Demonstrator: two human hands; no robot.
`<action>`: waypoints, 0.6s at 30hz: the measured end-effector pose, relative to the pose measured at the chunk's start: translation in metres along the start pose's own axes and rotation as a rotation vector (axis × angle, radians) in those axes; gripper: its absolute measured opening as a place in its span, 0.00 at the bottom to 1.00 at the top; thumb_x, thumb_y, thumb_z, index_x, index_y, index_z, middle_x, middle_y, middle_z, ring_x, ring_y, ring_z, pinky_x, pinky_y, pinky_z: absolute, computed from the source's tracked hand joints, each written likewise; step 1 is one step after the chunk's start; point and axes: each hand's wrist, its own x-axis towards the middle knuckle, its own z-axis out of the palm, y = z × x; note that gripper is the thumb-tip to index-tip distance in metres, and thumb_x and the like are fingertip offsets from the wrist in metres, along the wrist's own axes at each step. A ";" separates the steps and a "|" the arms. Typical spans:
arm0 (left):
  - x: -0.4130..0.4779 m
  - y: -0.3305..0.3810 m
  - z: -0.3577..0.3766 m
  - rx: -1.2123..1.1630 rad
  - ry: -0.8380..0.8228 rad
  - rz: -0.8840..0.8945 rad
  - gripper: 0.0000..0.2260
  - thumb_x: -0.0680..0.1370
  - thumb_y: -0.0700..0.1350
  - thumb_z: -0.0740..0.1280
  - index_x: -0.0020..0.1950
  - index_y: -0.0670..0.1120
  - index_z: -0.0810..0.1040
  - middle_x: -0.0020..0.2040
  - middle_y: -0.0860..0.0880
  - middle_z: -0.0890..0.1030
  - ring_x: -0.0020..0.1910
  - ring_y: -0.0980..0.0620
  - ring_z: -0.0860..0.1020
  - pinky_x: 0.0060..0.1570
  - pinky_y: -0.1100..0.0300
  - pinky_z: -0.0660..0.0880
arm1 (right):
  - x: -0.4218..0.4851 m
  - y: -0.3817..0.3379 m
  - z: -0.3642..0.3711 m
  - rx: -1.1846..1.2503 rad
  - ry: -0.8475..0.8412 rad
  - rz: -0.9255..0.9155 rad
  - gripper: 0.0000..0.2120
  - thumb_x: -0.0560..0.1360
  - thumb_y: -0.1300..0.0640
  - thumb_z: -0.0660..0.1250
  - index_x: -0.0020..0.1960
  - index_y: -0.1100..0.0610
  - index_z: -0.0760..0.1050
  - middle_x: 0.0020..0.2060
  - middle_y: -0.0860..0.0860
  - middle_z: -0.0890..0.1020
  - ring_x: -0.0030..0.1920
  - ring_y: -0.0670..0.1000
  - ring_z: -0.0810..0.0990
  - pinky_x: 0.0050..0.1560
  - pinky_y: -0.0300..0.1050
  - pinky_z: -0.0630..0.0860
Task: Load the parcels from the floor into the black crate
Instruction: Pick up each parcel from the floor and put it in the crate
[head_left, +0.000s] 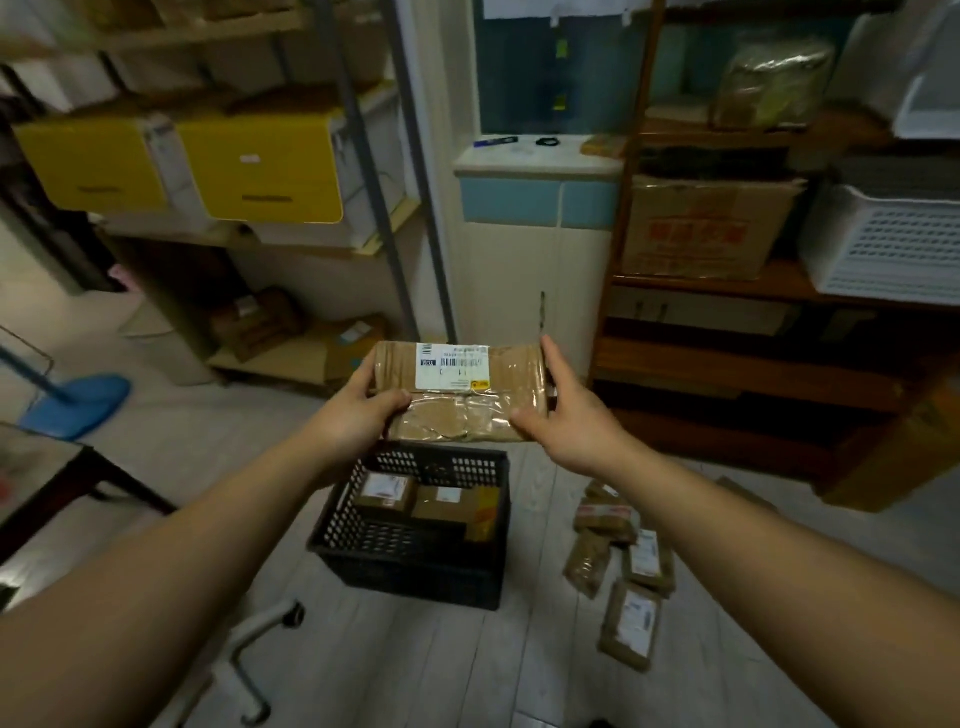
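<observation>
I hold a flat brown cardboard parcel (460, 395) with a white label in the air, above the far rim of the black crate (415, 566). My left hand (358, 410) grips its left end and my right hand (566, 410) grips its right end. The black crate stands on the floor below and holds a few brown parcels (387, 493) plus a yellow one (485, 512). Several more brown parcels (631, 571) lie on the floor to the right of the crate.
Shelving with yellow boxes (260, 166) stands at left, a wooden rack with a carton (706, 228) and a white basket (883, 244) at right. A blue dustpan (78, 405) lies on the floor at left, a dark table corner (62, 467) near it, a chair base (249, 654) below.
</observation>
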 end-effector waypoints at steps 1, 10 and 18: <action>0.006 -0.003 -0.010 -0.011 0.002 -0.014 0.32 0.69 0.53 0.67 0.70 0.67 0.58 0.56 0.49 0.80 0.47 0.49 0.83 0.46 0.48 0.80 | 0.008 -0.004 0.009 -0.042 -0.015 -0.022 0.46 0.72 0.48 0.70 0.74 0.38 0.39 0.73 0.48 0.63 0.65 0.47 0.68 0.58 0.41 0.66; 0.082 -0.015 -0.055 0.033 0.088 -0.079 0.27 0.78 0.49 0.62 0.73 0.62 0.55 0.55 0.51 0.79 0.45 0.53 0.82 0.38 0.59 0.78 | 0.124 0.008 0.059 -0.495 -0.153 -0.156 0.52 0.65 0.39 0.73 0.73 0.35 0.37 0.72 0.42 0.30 0.75 0.59 0.50 0.69 0.50 0.57; 0.143 -0.026 -0.117 0.120 0.077 -0.256 0.22 0.78 0.48 0.62 0.71 0.60 0.62 0.51 0.50 0.81 0.46 0.49 0.81 0.34 0.59 0.76 | 0.213 0.003 0.100 -0.668 -0.320 -0.298 0.52 0.60 0.32 0.70 0.74 0.39 0.42 0.74 0.50 0.48 0.73 0.57 0.46 0.70 0.58 0.54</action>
